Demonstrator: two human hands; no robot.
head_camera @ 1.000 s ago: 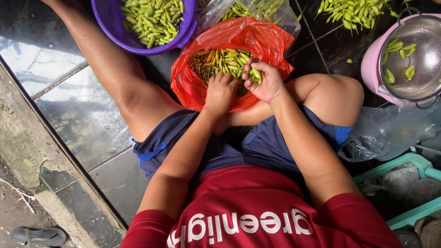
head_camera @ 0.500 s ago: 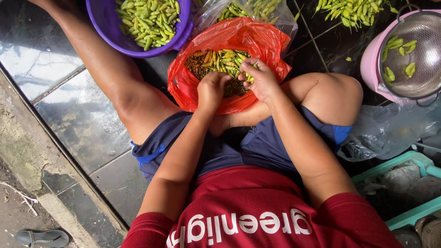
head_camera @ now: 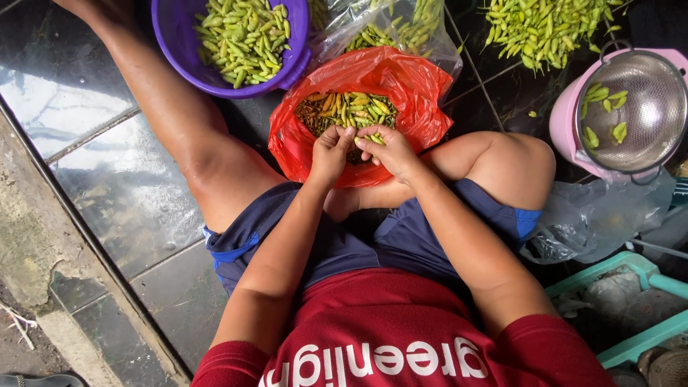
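Note:
I sit on dark floor tiles with a red plastic bag (head_camera: 416, 86) open between my legs; it holds green chilies and a heap of stems (head_camera: 344, 107). My left hand (head_camera: 330, 154) and my right hand (head_camera: 387, 152) meet over the bag's near edge. Both pinch the same small green chili (head_camera: 365, 137), fingertips touching. A purple basin (head_camera: 186, 57) full of green chilies stands beyond my left knee.
A clear bag of chilies (head_camera: 401, 29) lies behind the red one. Loose chilies (head_camera: 545, 29) are piled on the floor at top right. A pink bucket with a metal strainer (head_camera: 638, 107) holds a few pieces. A crumpled clear bag (head_camera: 588, 222) and teal frame (head_camera: 638, 301) lie at right.
My right hand has drawn back from the chili heap toward my left hand, and both now close on one chili at the bag's near edge.

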